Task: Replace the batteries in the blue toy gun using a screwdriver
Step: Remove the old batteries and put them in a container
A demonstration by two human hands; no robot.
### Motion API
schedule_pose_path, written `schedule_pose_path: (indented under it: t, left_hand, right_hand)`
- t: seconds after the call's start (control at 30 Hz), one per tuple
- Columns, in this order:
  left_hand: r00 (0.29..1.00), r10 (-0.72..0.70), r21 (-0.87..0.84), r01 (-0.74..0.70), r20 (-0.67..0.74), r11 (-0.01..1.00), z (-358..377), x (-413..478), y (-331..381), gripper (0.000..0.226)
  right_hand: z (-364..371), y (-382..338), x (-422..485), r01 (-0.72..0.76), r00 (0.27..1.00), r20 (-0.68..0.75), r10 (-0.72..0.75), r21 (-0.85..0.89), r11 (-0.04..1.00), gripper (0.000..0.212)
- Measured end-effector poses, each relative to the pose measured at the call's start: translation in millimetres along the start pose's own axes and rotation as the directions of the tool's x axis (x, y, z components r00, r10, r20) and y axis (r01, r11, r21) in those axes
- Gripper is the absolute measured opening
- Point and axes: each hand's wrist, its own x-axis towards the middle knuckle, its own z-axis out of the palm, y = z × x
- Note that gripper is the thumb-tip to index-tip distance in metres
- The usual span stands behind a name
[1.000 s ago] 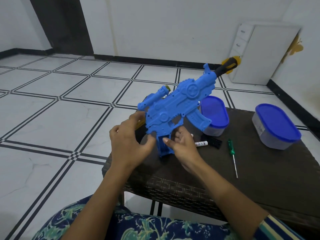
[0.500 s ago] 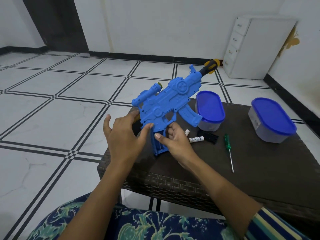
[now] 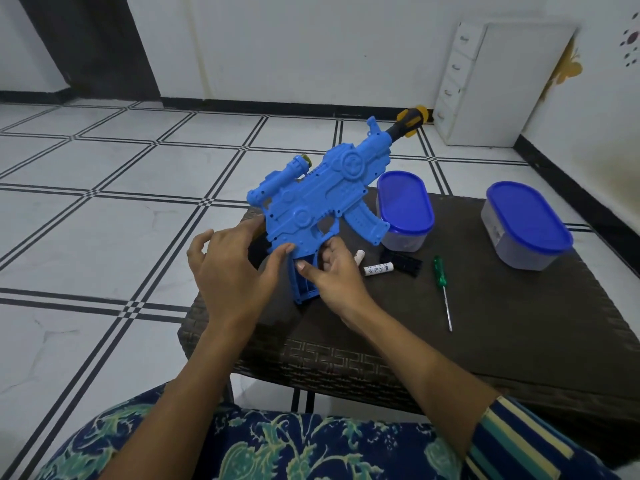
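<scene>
– Since the blue toy gun [image 3: 311, 202] is standing on its grip on the table [image 3: 519, 334], where's the opening relative to the fingers?

– Gun's at the near-left part of the table, barrel running up and away to the right. Grip's in the right hand [image 3: 334, 277]: thumb laid across its near face, fingers curled round the far side by the trigger guard. Grip cavity looks open, facing the camera. Can't tell if a cell is inside.

– And the left hand [image 3: 228, 268]?

– Spread. Thumb tip and forefinger tip touch the rear of the body, other fingers apart and off it. Steadying only.

– Loose parts?

– Two batteries [image 3: 379, 269] lie just right of the right hand, the nearer one lying left-right, beside the black cover [image 3: 403, 264]. Green screwdriver [image 3: 442, 292] further right, tip toward the camera.

– So the right hand is nearer.

– Yes. My guess: left takes the gun's weight, right lets go and reaches a short way right for a cell. Risk: gun tips when the right releases.
</scene>
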Motion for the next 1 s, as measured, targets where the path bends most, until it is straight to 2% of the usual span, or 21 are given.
schedule_pose_path:
  t: [0.63, 1.0]
  left_hand:
    - [0.996, -0.087, -0.05, 0.087, 0.007, 0.995, 1.2, -0.9, 0.0, 0.051]
    - [0.985, -0.17, -0.068, 0.171, 0.012, 0.983, 0.1, -0.9, -0.3, 0.05]
  right_hand:
    - [-1.9, 2.6, 6.1, -0.025, 0.999, 0.039, 0.023, 0.033, 0.999, 0.048]
    - [2.4, -0.7, 8.7, -0.037, 0.999, 0.017, 0.037, 0.007, 0.999, 0.038]
